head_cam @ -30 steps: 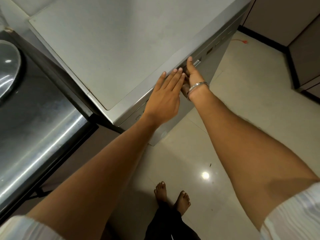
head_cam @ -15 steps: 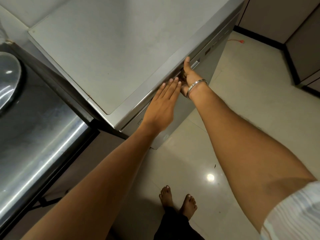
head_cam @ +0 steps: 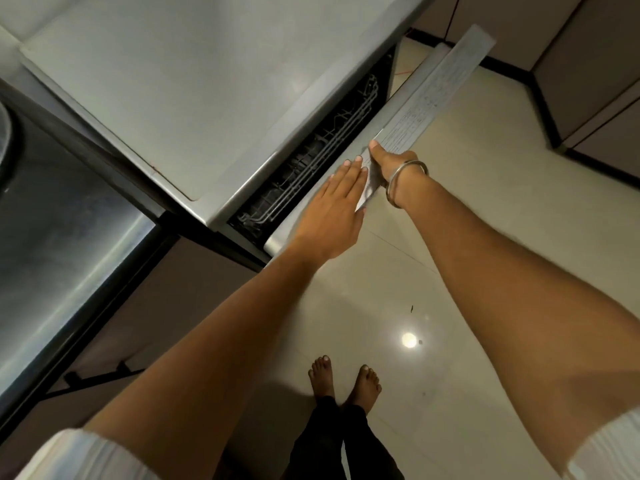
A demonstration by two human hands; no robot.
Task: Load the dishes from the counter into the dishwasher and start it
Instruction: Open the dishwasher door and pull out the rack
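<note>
Dishwasher (head_cam: 194, 84) stands w/ its door (head_cam: 408, 109) tilted partway open, top edge pulled away from the body, a dark gap between the two. Wire rack (head_cam: 322, 157) visible inside the gap; can't tell if anything's loaded in it. Right hand (head_cam: 389, 164) grips the door's top edge near its middle, thumb on top, fingers curled under out of sight, metal bangle (head_cam: 405, 181) on that wrist. Left hand (head_cam: 332, 213) lies flat on the door's top edge just beside the right, fingers straight & together, holding nothing. Steel counter (head_cam: 52, 244) sits along the dishwasher's left side; no dishes clearly seen on the part in view. Bare feet (head_cam: 343, 379) on pale tiled floor (head_cam: 502, 209) below, a bright light glare between the arms
</note>
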